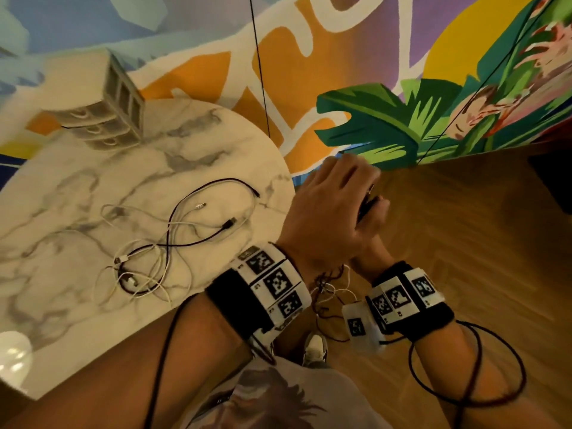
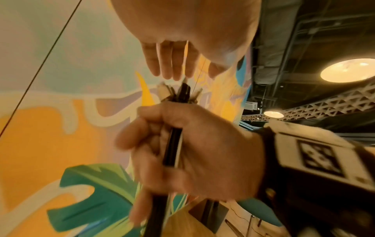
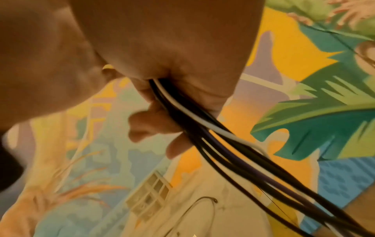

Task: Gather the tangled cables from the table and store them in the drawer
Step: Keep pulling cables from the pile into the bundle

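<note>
A: Right hand (image 2: 192,152), what's it doing?

B: Fingers curled tight round a cable bunch (image 2: 172,147), black + white ones. Plug ends stick out the top of the fist. The rest hangs out the bottom.

A: And the left hand (image 1: 334,209)?

B: It's on top of the right one, from the head cam. Its fingers (image 2: 168,61) are straight, side by side, not wrapped round anything. The tips are right by the plug ends. Can't tell if they touch, pic's blurry.

A: Where are both hands vs. the tabletop (image 1: 77,187)?

B: Off to its right side, past the round edge, up over the wood floor (image 1: 464,227). The painted wall (image 1: 371,119) is behind them.

A: So all the cables are in the fist?

B: No. There's a pile of loose cables (image 1: 161,243) on the tabletop, black + white, all looped over each other. It's near the front edge, left of the left wrist. No hand touches it.

A: The drawer box (image 1: 114,119)?

B: At the far side of the tabletop, by the wall, well apart from both hands. The loose cables are between it + the person. Drawers look pushed in, but it's small in the pic, so not 100% sure.

A: Anything under the hands?

B: A few thin cable bits dangle between the 2 wrists. Can't tell where they end.
</note>
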Motion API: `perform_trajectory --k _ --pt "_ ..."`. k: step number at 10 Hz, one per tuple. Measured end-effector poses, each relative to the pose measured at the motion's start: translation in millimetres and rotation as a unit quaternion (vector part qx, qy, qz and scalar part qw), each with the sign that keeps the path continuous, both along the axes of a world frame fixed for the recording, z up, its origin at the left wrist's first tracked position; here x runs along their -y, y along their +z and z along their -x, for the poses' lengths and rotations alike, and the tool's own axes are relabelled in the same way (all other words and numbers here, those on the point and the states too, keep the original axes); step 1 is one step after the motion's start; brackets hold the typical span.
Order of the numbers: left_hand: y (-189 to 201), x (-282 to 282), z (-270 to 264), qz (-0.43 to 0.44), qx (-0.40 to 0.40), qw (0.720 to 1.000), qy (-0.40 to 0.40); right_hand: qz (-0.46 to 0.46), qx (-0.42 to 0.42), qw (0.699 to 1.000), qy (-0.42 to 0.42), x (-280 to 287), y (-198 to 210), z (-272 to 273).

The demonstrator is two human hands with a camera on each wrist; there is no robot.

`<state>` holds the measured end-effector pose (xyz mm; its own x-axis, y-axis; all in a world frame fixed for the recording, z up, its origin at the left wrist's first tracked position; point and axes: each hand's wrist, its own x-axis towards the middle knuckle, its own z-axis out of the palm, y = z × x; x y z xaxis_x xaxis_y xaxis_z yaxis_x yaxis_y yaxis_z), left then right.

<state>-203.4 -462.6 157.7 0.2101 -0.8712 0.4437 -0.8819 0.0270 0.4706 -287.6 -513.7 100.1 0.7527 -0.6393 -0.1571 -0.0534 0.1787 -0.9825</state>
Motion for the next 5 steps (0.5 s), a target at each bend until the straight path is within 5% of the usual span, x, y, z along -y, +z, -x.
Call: perform_trajectory --k 1,2,4,5 --pt "-5.4 9.8 -4.3 -0.095 0.013 0.995 -0.039 -0.091 0.091 0.992 0.010 -7.4 -7.8 -3.6" --pt "-25.0 -3.3 -6.8 -0.079 0.039 0.995 -0.053 -0.022 -0.071 0.997 0.036 -7.5 -21.8 -2.1" --pt "-58.8 -24.7 -10.5 -0.071 0.083 0.993 -0.037 0.068 -0.183 0.977 0.085 -23.2 -55.3 -5.4" --pt "-71.2 -37.7 -14.8 -0.068 0.041 0.996 -0.041 0.115 -0.225 0.963 0.090 -33.6 -62.3 -12.2"
